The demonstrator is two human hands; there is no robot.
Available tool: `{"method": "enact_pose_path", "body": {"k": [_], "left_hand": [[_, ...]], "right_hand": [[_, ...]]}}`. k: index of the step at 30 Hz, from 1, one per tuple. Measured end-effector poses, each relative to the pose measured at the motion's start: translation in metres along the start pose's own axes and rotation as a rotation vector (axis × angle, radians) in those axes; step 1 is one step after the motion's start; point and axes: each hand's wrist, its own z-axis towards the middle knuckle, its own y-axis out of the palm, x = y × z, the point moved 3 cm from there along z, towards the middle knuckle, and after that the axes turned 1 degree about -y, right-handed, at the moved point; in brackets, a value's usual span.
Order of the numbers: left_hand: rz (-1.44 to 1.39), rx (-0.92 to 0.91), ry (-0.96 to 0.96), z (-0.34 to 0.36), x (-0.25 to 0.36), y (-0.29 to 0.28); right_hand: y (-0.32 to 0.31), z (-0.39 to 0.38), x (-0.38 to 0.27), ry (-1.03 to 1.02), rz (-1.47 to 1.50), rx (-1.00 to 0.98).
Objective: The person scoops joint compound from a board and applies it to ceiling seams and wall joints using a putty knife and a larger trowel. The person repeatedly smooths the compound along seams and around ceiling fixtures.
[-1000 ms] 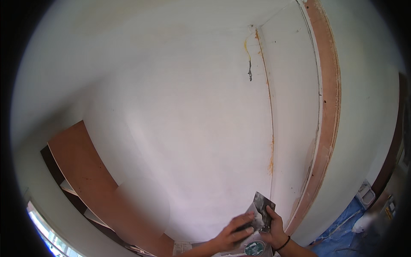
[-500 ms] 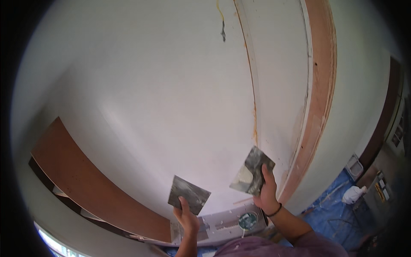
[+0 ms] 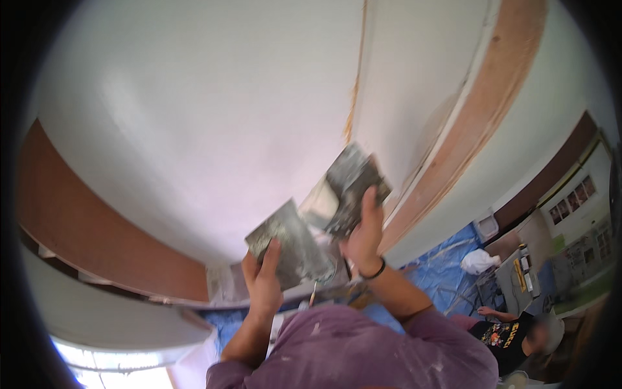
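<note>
My left hand grips a broad grey metal putty knife, thumb laid over its face. In my right hand is a second metal putty knife, its face smeared grey. A patch of off-white filler lies along the left side of that blade. The two blades are close together, almost meeting at their edges; whether they touch I cannot tell. Both are held out in front of the white wall, below a seam with an orange-brown edge.
A bare wooden strip runs down the wall at right. A brown panel curves along the left. Blue sheeting covers the floor, with a white bundle on it. At lower right is another person in a black printed top.
Both putty knives have come up in my view, and the gap between them has narrowed. My view has tilted down and right, bringing the other person into sight.
</note>
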Motion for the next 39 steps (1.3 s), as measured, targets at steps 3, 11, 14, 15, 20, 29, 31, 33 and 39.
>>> {"method": "enact_pose_path", "body": {"k": [3,11,14,15,20,29,31,33,39], "left_hand": [[-0.143,0.076,-0.052,0.002,-0.004,0.008],[-0.095,-0.103,0.514,0.002,0.003,0.003],[0.488,-0.571,1.198,-0.029,0.017,0.033],[0.628,-0.630,1.161,-0.035,0.013,0.040],[1.152,-0.677,0.978,-0.032,-0.019,0.028],[0.971,-0.126,0.452,0.004,-0.039,-0.076],[0.622,0.112,0.262,0.000,-0.037,-0.081],[0.548,0.248,0.257,0.000,-0.044,-0.094],[0.250,-0.064,-0.159,0.009,-0.086,-0.118]], "right_hand": [[-0.012,-0.014,0.004,0.061,-0.675,-0.227],[-0.031,-0.066,-0.012,0.449,-0.329,-0.329],[-0.057,-0.072,0.007,0.698,0.149,-0.048],[-0.064,-0.070,0.014,0.799,0.293,-0.007],[-0.075,-0.054,0.007,0.607,0.114,0.033],[-0.050,-0.035,0.027,0.387,0.129,0.048],[-0.048,-0.027,0.049,0.422,0.072,0.086],[-0.039,-0.021,0.071,0.430,0.022,0.078],[-0.005,-0.026,0.129,0.598,-0.125,-0.136]]}}
